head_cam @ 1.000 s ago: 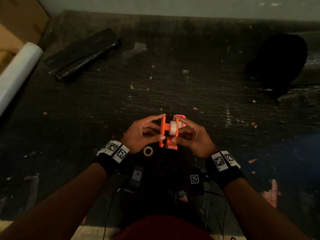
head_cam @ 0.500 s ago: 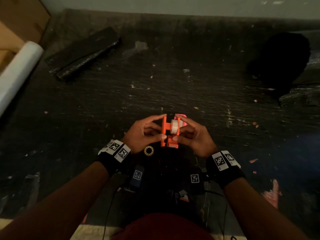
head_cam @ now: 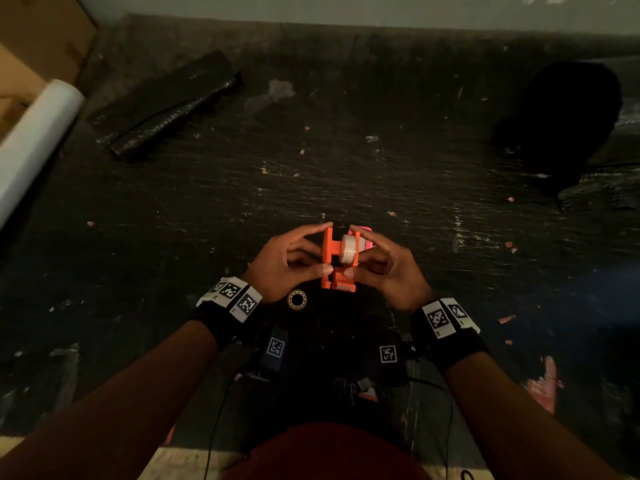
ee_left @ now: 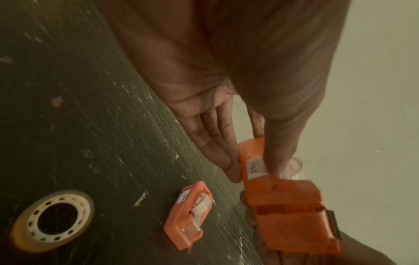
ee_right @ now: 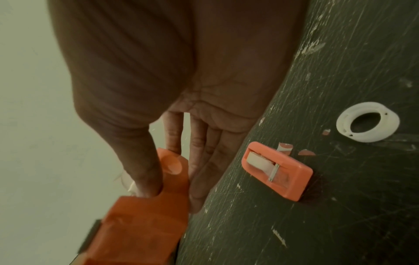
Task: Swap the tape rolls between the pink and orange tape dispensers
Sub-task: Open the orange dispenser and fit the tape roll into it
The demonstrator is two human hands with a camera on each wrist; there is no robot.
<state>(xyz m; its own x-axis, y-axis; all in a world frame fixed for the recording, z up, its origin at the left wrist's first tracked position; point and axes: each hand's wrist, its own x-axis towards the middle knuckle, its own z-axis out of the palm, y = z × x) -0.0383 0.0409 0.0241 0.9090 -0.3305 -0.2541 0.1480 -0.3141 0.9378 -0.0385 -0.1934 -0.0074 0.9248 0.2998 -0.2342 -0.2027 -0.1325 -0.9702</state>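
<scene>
We see an orange tape dispenser (head_cam: 337,263), a pink tape dispenser (head_cam: 366,237), and black-and-white checkered wristbands (head_cam: 230,297).

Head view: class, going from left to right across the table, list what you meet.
White roll → black wrapped bundle → left hand → orange tape dispenser → right hand → black bag.

You are wearing a black band on each wrist, the left wristband (head_cam: 227,311) and the right wristband (head_cam: 450,332), each carrying white tags printed with black square codes. Your forearms are showing bare above them. Thin black cables (head_cam: 216,420) are hanging below, and a dark red garment (head_cam: 325,455) is covering your lap.
</scene>
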